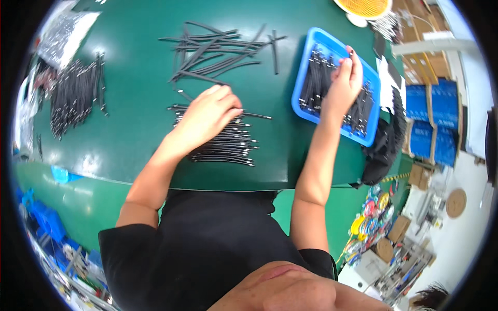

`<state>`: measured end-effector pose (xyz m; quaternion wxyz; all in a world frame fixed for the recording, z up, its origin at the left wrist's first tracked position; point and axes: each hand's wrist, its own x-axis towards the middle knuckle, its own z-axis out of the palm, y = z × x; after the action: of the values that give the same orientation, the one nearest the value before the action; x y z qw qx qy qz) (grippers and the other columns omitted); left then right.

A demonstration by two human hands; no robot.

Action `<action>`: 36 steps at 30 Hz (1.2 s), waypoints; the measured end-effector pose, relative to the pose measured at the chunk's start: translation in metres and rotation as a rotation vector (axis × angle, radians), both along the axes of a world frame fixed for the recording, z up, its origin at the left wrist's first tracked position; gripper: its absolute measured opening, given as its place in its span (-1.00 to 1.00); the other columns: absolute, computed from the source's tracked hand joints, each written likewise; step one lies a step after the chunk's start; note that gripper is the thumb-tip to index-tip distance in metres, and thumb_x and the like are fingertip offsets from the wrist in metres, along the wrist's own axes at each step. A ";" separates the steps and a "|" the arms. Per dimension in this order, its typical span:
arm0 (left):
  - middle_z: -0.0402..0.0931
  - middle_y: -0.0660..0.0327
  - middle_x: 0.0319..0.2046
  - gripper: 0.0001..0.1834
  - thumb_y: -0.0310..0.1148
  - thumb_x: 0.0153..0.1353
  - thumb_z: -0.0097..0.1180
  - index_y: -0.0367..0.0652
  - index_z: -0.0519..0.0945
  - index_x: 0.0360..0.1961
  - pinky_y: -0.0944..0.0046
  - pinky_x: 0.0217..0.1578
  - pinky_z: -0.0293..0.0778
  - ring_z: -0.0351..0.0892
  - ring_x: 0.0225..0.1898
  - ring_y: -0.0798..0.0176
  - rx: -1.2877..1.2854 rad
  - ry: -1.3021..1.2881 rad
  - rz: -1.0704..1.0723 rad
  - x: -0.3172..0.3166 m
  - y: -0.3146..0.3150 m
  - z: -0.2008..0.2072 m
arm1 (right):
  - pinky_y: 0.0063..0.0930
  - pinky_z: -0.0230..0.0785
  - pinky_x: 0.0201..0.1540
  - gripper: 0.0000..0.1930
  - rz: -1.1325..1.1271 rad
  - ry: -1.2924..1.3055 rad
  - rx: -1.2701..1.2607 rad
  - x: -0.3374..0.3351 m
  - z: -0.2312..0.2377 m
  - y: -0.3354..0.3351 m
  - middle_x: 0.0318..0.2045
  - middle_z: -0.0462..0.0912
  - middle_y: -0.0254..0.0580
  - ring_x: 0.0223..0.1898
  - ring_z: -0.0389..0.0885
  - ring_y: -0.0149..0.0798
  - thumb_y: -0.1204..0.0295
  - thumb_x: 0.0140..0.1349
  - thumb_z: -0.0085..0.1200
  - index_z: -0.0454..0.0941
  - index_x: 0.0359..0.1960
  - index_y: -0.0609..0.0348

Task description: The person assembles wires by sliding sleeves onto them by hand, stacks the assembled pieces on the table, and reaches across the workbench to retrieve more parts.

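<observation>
My left hand, fingers curled and closed, rests over the far end of a row of short black cables with silvery ends. One black cable sticks out to the right from under its fingers; whether they grip it is hidden. Over the blue tray is my right hand, its fingers pinched together with a small dark bit at the tips, too small to name. More black cables with metal ends lie inside that tray. Beyond my left hand, loose black tubes are scattered on the green table.
A large bundle of black cables lies at the table's left, near clear plastic bags. At the far right stands a yellow basket. A black bag-like item sits by the right edge. Blue boxes are stacked beyond the table.
</observation>
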<state>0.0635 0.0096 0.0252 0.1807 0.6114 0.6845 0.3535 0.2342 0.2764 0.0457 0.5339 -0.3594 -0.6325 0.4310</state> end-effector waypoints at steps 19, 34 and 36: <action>0.53 0.12 -0.22 -0.87 -0.41 0.41 0.23 -0.25 0.60 -0.17 0.02 -0.04 0.47 0.51 -0.11 -0.02 -0.059 -0.015 -0.009 0.005 0.006 0.003 | -0.59 -0.10 -0.58 -0.67 0.123 0.563 0.007 0.014 0.013 -0.010 -0.58 0.19 -0.44 -0.61 0.09 -0.52 0.18 0.72 -0.21 0.40 -0.21 0.10; 0.46 0.10 -0.24 -0.87 -0.39 0.44 0.20 -0.23 0.55 -0.17 -0.02 -0.06 0.45 0.47 -0.14 -0.05 0.052 -0.007 0.001 0.001 0.001 -0.006 | -0.45 -0.27 -0.62 -0.46 0.314 0.345 0.046 0.029 -0.040 -0.105 -0.68 0.05 -0.42 -0.67 -0.10 -0.47 -0.13 0.65 -0.32 0.10 -0.42 -0.01; 0.45 0.11 -0.25 -0.88 -0.41 0.42 0.21 -0.23 0.54 -0.18 -0.01 -0.06 0.46 0.47 -0.14 -0.04 0.073 0.004 0.006 0.002 0.000 -0.008 | -0.45 -0.26 -0.62 -0.47 0.332 0.338 0.058 0.027 -0.043 -0.106 -0.68 0.06 -0.41 -0.67 -0.09 -0.47 -0.11 0.65 -0.33 0.13 -0.41 0.01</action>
<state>0.0652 0.0093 0.0169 0.1557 0.6163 0.6733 0.3777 0.2608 0.1707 0.0022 0.5642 -0.1578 -0.5967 0.5484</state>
